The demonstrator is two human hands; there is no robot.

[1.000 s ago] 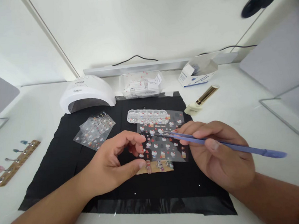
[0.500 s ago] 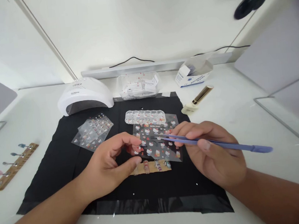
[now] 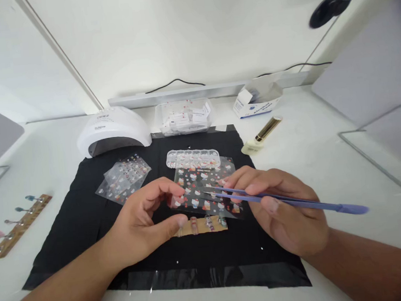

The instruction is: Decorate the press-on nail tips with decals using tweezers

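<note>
Purple tweezers (image 3: 289,201) rest in my right hand (image 3: 286,208), gripped between thumb and fingers. Their thin metal tips point left, slightly apart, over a clear sheet of cartoon cat stickers (image 3: 199,181). Whether the tips hold a sticker is too small to tell. At the sheet's left edge is my left hand (image 3: 140,226), thumb and index finger apart; its other fingers are partly hidden by the index finger and sheet. Below the sheet, a tan strip (image 3: 202,225) carries several decorated nail tips. A clear compartment case (image 3: 193,158) with small charms lies at the sheet's top edge.
On the black cloth (image 3: 87,226) more sticker sheets (image 3: 124,178) lie at left. Behind stand a white nail lamp (image 3: 112,127), a plastic tub (image 3: 184,116) and an open carton (image 3: 257,99). A gold-capped bottle (image 3: 262,135) is at right, a wooden nail stand (image 3: 21,227) far left.
The sticker sheet has shifted a little to the left and turned slightly under the tweezers. The tweezer tips now show more apart. Both hands stay nearly in place.
</note>
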